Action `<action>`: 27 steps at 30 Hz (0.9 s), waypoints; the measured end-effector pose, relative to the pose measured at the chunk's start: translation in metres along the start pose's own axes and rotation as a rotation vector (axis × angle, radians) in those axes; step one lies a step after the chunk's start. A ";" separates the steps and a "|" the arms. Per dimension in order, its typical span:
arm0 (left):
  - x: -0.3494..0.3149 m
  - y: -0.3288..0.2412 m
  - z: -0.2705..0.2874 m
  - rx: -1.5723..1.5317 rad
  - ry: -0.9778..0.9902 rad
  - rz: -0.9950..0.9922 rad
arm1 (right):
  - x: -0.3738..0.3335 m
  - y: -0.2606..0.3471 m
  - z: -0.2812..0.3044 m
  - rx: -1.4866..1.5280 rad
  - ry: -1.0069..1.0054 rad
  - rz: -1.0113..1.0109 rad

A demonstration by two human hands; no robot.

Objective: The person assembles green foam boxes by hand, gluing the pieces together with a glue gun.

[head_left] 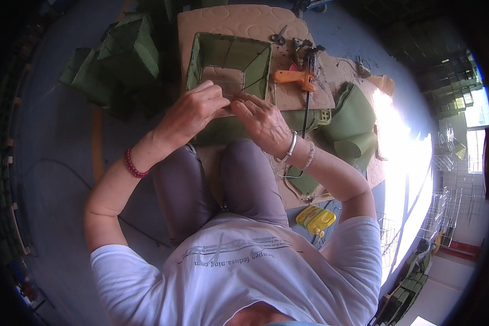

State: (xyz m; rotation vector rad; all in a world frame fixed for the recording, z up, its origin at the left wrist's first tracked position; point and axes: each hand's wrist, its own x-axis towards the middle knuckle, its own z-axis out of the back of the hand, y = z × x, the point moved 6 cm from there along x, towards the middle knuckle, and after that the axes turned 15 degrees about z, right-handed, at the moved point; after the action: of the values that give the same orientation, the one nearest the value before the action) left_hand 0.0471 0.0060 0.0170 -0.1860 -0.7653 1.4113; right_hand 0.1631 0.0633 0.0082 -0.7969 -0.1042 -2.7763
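A square green fabric box (pixel 257 70), open at the top, stands on a cardboard sheet in front of my knees. Over its near rim, my left hand (pixel 193 111) is closed, thumb and fingertips pinched together. Beside it my right hand (pixel 263 122) is closed too, its bent fingers almost meeting the left ones. Whatever lies between the fingertips is too small and hidden to make out, and the hands cover most of the box's near edge. To the right of the box an orange glue gun (pixel 293 77) lies by a dark, messy stand.
Black scissors (pixel 279 36) lie on the cardboard (pixel 228 19) at the far side. Green sheet material (pixel 353 122) is rolled at the right, near a yellow jug (pixel 315 220) on the floor. More green boxes (pixel 129 51) are stacked at far left. A cable (pixel 306 114) hangs near my right wrist.
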 end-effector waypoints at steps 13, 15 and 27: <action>-0.014 -0.017 -0.012 0.164 -0.041 -0.056 | -0.030 -0.001 0.025 -0.066 0.194 0.211; -0.016 -0.021 -0.012 0.153 -0.065 -0.076 | -0.016 0.001 0.043 -0.026 0.085 0.149; -0.010 -0.069 -0.061 0.403 -0.144 -0.137 | -0.082 -0.060 0.033 0.066 -0.026 -0.716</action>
State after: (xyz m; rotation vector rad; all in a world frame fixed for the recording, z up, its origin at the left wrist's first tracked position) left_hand 0.1391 0.0027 0.0050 0.2778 -0.5827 1.4274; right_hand 0.2321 0.1434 -0.0071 -0.9163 -0.5884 -3.3910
